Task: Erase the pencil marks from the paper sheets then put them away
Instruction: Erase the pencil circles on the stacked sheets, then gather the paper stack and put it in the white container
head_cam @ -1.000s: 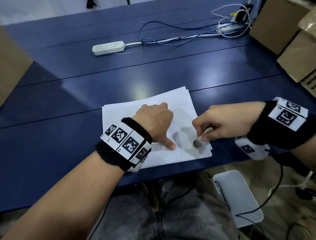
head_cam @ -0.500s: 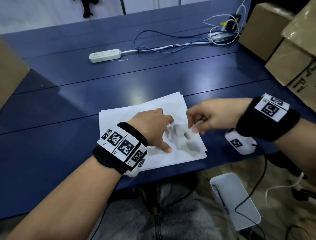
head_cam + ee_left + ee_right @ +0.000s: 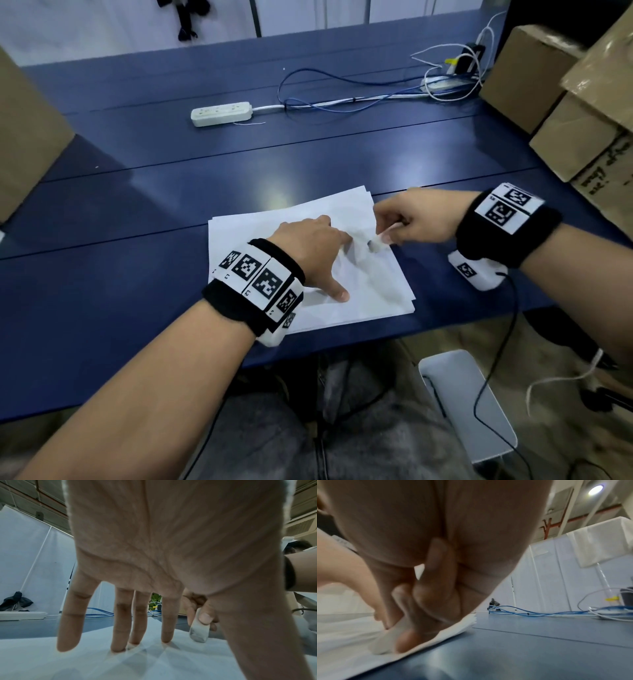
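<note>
Left hand [image 3: 310, 251] spread flat, straight fingertips [image 3: 118, 647] pressing stack of white paper sheets [image 3: 373, 301] at near edge of dark blue table [image 3: 102, 274]. Right hand [image 3: 416, 216] curled, pinching small white eraser with grey-smudged tip [image 3: 199, 632]; tip touches top sheet beside left index finger.
</note>
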Demonstrator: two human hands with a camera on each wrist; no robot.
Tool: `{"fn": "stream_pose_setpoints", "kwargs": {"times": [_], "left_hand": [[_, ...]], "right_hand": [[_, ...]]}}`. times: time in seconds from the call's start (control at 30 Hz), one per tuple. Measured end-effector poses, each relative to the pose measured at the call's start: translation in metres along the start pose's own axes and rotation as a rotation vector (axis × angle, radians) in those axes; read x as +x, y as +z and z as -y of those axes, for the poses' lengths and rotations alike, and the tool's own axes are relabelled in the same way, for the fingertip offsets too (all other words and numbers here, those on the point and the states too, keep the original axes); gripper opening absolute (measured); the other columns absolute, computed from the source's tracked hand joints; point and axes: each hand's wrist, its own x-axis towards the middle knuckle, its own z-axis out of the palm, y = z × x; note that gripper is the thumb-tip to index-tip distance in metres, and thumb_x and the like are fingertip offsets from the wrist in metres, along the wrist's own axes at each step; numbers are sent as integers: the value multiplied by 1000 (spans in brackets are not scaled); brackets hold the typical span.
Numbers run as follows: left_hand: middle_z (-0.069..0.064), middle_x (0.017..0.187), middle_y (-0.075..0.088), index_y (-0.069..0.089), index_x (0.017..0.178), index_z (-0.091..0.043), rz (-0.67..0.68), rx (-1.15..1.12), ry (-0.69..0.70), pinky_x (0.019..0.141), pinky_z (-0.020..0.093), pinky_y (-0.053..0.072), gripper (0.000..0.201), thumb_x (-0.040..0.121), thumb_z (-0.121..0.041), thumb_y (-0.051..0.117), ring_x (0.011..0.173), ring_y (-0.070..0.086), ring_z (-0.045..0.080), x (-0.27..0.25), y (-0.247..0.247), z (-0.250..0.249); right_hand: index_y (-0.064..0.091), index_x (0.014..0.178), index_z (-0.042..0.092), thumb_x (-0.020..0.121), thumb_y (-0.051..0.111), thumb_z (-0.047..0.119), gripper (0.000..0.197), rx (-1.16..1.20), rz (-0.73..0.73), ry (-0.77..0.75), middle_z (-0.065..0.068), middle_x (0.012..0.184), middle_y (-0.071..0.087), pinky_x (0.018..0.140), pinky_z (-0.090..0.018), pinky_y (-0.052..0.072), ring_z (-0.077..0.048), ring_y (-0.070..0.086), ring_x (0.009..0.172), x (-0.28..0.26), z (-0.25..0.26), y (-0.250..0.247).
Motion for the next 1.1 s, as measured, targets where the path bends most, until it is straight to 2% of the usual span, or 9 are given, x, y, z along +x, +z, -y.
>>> {"fn": "stream_pose_setpoints", "kwargs": {"times": [0.1, 0.2, 0.3, 0.4, 0.57, 0.73, 0.87, 1.0, 1.1], "left_hand": [[-2, 122, 46, 41, 143, -38, 0, 29, -3, 77, 35, 40, 94, 63, -71, 75, 108, 54, 21, 3, 1, 1], [-1, 125, 47, 40, 144, -36, -4, 44, 3, 79, 36, 40, 95, 63, -72, 74, 112, 54, 21, 3, 2, 1], [0, 132, 44, 33, 150, -37, 7, 29, 3, 92, 40, 43, 99, 66, -71, 72, 119, 50, 23, 1, 3, 1], [1, 145, 37, 26, 154, -36, 8, 12, 6, 104, 43, 40, 98, 72, -69, 70, 131, 40, 24, -5, 7, 4], [-3, 155, 29, 26, 154, -32, -132, -118, -60, 113, 42, 29, 90, 80, -60, 67, 139, 31, 21, -30, 18, 24], [5, 144, 42, 48, 142, -25, -293, -299, -448, 108, 42, 38, 74, 80, -60, 67, 131, 43, 27, -71, 38, 81], [19, 136, 50, 60, 122, -10, -160, -346, -747, 99, 40, 44, 74, 77, -69, 60, 125, 48, 35, -90, 54, 98], [15, 131, 58, 63, 114, -12, -86, -334, -793, 93, 37, 49, 75, 70, -73, 65, 121, 53, 33, -82, 49, 78], [7, 119, 66, 59, 87, -16, -74, -337, -761, 77, 30, 47, 47, 75, -61, 70, 108, 61, 28, -73, 45, 67]], "right_hand": [[64, 92, 20, 88, 68, 19, 5, 127, 176, -51, 1, 76, 71, 69, -25, 49, -8, 62, 69, -13, 10, 11], [65, 90, 21, 88, 69, 17, 6, 217, 287, -69, -5, 77, 71, 64, -30, 50, -26, 63, 68, -18, 14, 21], [62, 94, 15, 89, 69, 18, 9, 319, 107, 52, -8, 76, 71, 51, -25, 46, -22, 56, 56, -17, 1, 10], [60, 91, 19, 87, 71, 32, 17, 230, -201, 237, 2, 74, 73, 58, -23, 44, -14, 60, 62, -23, -16, 1], [62, 89, 18, 82, 72, 43, 27, 122, -269, 467, 3, 77, 70, 69, -30, 46, -20, 65, 80, -37, -30, 7], [70, 84, 12, 84, 66, 50, 38, 9, -307, 562, -7, 84, 71, 77, -33, 51, -27, 64, 87, -48, -12, 7], [59, 73, 8, 91, 59, 41, 38, 57, -246, 582, -7, 75, 60, 69, -27, 39, -28, 57, 82, -36, 35, 22], [57, 93, 12, 89, 51, 33, 22, 44, -192, 625, -10, 101, 63, 78, -30, 46, -32, 56, 93, -12, 69, 32], [60, 108, 14, 82, 52, 38, 37, 122, -181, 647, -9, 112, 68, 80, -33, 49, -30, 58, 86, 3, 81, 33]]}}
